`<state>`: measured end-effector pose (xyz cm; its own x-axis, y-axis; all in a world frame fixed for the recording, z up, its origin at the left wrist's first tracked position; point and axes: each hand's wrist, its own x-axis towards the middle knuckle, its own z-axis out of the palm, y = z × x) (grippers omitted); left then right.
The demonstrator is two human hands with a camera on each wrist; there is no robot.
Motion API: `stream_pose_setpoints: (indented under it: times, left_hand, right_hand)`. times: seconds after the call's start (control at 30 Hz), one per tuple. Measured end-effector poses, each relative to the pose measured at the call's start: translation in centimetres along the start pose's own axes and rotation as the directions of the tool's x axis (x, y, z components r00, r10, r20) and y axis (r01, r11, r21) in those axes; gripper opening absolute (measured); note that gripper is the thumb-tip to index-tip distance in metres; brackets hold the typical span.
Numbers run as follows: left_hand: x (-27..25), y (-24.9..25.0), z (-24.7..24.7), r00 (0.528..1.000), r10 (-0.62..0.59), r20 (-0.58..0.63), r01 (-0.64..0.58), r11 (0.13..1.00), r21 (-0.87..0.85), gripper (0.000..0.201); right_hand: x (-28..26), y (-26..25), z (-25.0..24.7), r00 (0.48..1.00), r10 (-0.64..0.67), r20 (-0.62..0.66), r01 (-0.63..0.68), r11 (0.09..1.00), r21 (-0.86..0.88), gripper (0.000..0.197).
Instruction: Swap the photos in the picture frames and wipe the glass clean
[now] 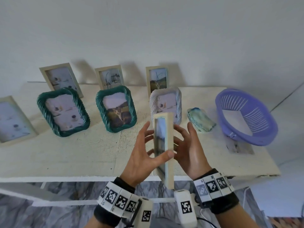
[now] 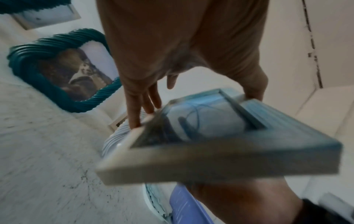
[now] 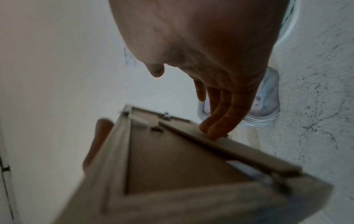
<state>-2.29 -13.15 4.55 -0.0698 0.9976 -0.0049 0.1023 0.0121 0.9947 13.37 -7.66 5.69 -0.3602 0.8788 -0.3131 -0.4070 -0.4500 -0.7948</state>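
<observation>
A beige wooden picture frame (image 1: 170,129) hangs edge-on over the table's front edge, glass side facing left. My left hand (image 1: 141,155) grips it across its width, thumb on the near edge and fingers (image 2: 134,115) at the far edge. My right hand (image 1: 190,150) is on the frame's back with straight fingers, its fingertips (image 3: 212,130) touching the brown fold-out stand. The cardboard back (image 3: 172,159) with its metal clips shows in the right wrist view. The framed photo (image 2: 191,121) is blurred.
Two green rope-edged frames (image 1: 63,111) (image 1: 116,108) and a white one (image 1: 166,102) stand on the pale table (image 1: 65,155); several beige frames (image 1: 109,77) stand behind. A folded blue-green cloth (image 1: 200,120) and a purple basket (image 1: 246,116) on a loose photo (image 1: 238,147) lie right.
</observation>
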Motion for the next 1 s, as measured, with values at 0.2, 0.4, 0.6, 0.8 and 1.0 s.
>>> stream_pose_setpoints:
  times: [0.2,0.4,0.6,0.8,1.0]
  left_hand:
    - [0.4,-1.4,0.4,0.993,-0.115,-0.007,0.110,0.962,-0.250,0.057]
    - [1.0,-0.3,0.9,0.999,-0.048,-0.005,0.046,0.981,-0.187,0.042]
    - [2.4,-1.9,0.0,0.938,-0.335,-0.086,0.271,0.865,-0.422,0.072]
    - [4.3,-3.4,-0.4,0.929,-0.363,-0.076,0.287,0.833,-0.473,0.071]
    - [5.9,-6.5,0.7,0.896,-0.112,-0.430,0.117,0.993,-0.014,0.031]
  right_hand:
    - [0.7,0.4,1.0,0.994,0.104,-0.030,-0.107,0.989,-0.102,0.065]
    - [1.3,-1.5,0.3,0.998,0.008,-0.060,-0.022,0.971,-0.236,0.047]
    - [1.5,0.3,-0.6,0.951,-0.284,-0.122,0.146,0.760,-0.633,0.019]
    - [1.4,1.1,-2.2,0.954,-0.267,-0.138,0.123,0.766,-0.631,0.020]
    - [1.9,2.5,-4.6,0.946,-0.293,-0.141,0.111,0.699,-0.706,0.017]
